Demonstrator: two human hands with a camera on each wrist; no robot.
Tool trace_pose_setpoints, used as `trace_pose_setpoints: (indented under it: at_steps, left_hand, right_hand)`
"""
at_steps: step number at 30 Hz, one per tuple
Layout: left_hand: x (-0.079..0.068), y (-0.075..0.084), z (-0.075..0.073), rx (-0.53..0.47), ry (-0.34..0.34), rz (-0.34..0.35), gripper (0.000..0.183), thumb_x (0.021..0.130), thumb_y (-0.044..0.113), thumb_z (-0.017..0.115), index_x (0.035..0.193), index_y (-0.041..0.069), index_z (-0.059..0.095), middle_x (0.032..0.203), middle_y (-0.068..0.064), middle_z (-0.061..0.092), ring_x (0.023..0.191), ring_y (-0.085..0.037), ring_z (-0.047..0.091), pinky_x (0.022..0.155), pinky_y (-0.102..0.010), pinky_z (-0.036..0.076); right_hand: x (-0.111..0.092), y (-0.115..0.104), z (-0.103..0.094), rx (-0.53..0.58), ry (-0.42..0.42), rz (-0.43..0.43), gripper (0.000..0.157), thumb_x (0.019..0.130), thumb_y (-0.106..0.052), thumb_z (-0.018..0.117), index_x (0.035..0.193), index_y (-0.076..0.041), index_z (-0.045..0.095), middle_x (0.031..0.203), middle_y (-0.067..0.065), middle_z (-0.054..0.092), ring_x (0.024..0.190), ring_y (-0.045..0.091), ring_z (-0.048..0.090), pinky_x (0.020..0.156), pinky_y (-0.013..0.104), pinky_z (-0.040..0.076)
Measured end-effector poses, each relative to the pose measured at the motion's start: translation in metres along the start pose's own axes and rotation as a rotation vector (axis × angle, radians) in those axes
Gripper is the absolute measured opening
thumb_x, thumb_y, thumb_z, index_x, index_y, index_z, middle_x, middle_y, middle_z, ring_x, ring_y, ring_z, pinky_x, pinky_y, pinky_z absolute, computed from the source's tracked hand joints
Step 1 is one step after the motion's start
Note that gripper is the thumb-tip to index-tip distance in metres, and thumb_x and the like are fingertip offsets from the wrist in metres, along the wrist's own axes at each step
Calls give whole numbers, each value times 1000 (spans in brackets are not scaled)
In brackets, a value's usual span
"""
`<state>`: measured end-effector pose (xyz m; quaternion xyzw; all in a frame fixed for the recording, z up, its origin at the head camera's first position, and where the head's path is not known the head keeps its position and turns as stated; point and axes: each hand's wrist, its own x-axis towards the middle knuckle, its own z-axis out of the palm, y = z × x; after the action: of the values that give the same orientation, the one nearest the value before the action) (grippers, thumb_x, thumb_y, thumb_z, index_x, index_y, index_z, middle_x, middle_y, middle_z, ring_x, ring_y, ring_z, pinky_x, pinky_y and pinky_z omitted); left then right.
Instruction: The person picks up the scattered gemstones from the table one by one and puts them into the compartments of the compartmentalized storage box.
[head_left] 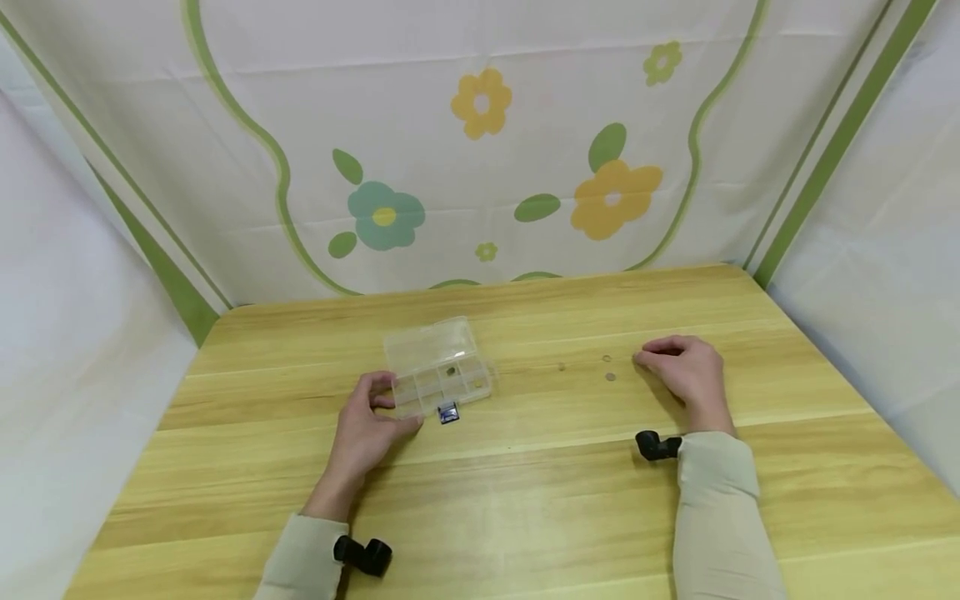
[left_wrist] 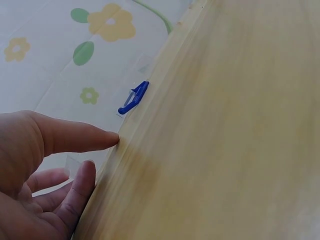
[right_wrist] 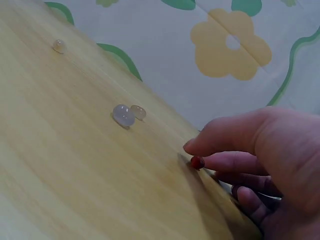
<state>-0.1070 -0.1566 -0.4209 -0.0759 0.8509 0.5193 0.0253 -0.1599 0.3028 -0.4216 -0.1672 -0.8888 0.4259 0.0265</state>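
Observation:
A clear plastic compartment box [head_left: 431, 350] lies with its lid tipped back. My left hand [head_left: 367, 429] holds its left end, with fingers at the side and thumb at the front corner. Small pieces, a dark one [head_left: 451, 372] and a yellow one [head_left: 478, 384], lie in separate compartments. At the box's front edge is a small glossy blue piece [left_wrist: 134, 98]. My right hand [head_left: 690, 375], low over the table, pinches a small red bead [right_wrist: 197, 162] between thumb and finger. Left of it rest a pale violet bead [right_wrist: 123, 115] and a clear bead [right_wrist: 138, 112].
Further left on the wooden table [head_left: 525, 500] is another small clear bead [right_wrist: 59, 46]. A white cloth [head_left: 480, 167] with printed flowers hangs behind the table's back edge. More white cloth flanks both sides.

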Motion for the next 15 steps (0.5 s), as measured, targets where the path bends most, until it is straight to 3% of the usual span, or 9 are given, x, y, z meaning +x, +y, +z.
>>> trace_pose_setpoints:
  at_steps: [10, 15]
  left_hand:
    - [-2, 0, -3, 1, 0, -7, 77, 83, 8, 90, 150, 12, 51, 139, -15, 62, 122, -29, 58, 92, -34, 48]
    - [-1, 1, -1, -21, -8, -5, 77, 83, 8, 90, 149, 13, 51, 138, -14, 62, 122, -29, 58, 92, -34, 48]
  right_hand:
    - [4, -1, 8, -42, 59, -16, 37, 95, -35, 81, 117, -6, 81, 126, 21, 76, 125, 38, 63, 101, 44, 48]
    - [3, -1, 6, -43, 75, -8, 36, 98, -35, 78, 118, -5, 81, 127, 21, 76, 124, 39, 63, 101, 48, 49]
